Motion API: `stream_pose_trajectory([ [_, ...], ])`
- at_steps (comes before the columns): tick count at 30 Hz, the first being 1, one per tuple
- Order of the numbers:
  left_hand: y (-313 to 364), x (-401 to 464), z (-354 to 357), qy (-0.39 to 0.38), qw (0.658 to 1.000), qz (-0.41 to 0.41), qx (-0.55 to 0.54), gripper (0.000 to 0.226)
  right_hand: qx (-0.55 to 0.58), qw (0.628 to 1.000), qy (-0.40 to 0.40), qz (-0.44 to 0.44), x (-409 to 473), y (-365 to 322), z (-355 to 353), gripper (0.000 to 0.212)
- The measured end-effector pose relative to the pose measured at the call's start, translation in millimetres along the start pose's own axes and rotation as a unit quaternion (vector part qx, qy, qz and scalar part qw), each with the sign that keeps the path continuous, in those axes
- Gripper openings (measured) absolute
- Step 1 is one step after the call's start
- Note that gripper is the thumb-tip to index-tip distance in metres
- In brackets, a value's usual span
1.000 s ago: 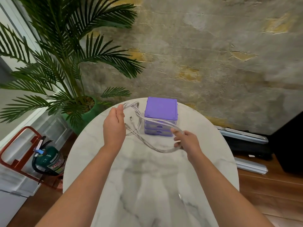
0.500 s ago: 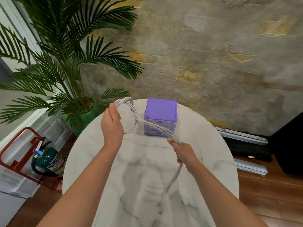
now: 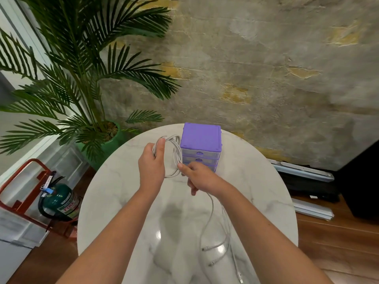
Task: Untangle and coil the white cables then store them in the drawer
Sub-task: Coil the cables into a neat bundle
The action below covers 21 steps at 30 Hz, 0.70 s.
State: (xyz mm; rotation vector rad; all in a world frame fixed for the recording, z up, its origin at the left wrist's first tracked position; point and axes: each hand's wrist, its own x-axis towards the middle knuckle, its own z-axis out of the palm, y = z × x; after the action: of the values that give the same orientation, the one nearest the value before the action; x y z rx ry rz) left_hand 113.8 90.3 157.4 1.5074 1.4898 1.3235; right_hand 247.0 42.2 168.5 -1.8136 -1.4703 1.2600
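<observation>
One round marble tabletop (image 3: 114,201) is taking up most of what we're looking at, w/ a mottled grey-and-yellow wall (image 3: 266,58) running behind it and wood flooring (image 3: 338,238) showing at the right. We're seeing a tall potted palm (image 3: 82,68) standing off the table's far-left edge in a green pot (image 3: 111,143). Lower left, a green fire extinguisher (image 3: 58,199) is sitting in a red metal stand (image 3: 18,181) on the floor. At right, long pale metal rails (image 3: 303,171) are lying on the floor beside a dark object we can't identify.

On the far side of the table, a purple mini drawer unit (image 3: 202,138) is standing upright, w/ three translucent drawers (image 3: 200,160) stacked in its front; all look closed, tho the lowest is partly hidden behind the hand.

We're holding both arms out over the table. Our left hand (image 3: 152,162) is gripping the coiled part of the white cables (image 3: 175,158), fingers curled round the bundle, loops hanging just left of the drawer unit. Our right hand (image 3: 200,176) is pinching the strands at the coil's lower right, thumb and forefinger closed on them, right in front of the drawers. From that hand the loose tails are trailing down across the marble toward us, and their small connector ends (image 3: 205,249) are lying on the tabletop near the right forearm.
</observation>
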Motion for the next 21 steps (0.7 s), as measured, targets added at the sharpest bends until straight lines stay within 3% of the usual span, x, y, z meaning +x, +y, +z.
stream_pose_trajectory([
  [5,-5,4,-1,0.048,0.999,0.003,0.023,0.051,-0.027,0.997,0.046,-0.061,-7,-14,7,0.048],
  [9,1,12,-4,0.073,0.997,0.007,0.020,0.048,-0.001,0.999,-0.017,-0.050,-12,-5,12,0.045],
  [15,-1,11,-6,0.044,0.999,-0.008,0.003,0.049,0.034,0.994,-0.100,-0.018,-10,12,-1,0.034],
  [18,1,4,-2,0.018,0.999,-0.035,-0.034,0.048,0.077,0.995,-0.067,-0.020,-5,3,2,0.047],
  [21,3,1,0,0.009,0.997,-0.044,-0.060,0.046,0.096,0.995,0.003,-0.008,-3,-6,12,0.030],
])
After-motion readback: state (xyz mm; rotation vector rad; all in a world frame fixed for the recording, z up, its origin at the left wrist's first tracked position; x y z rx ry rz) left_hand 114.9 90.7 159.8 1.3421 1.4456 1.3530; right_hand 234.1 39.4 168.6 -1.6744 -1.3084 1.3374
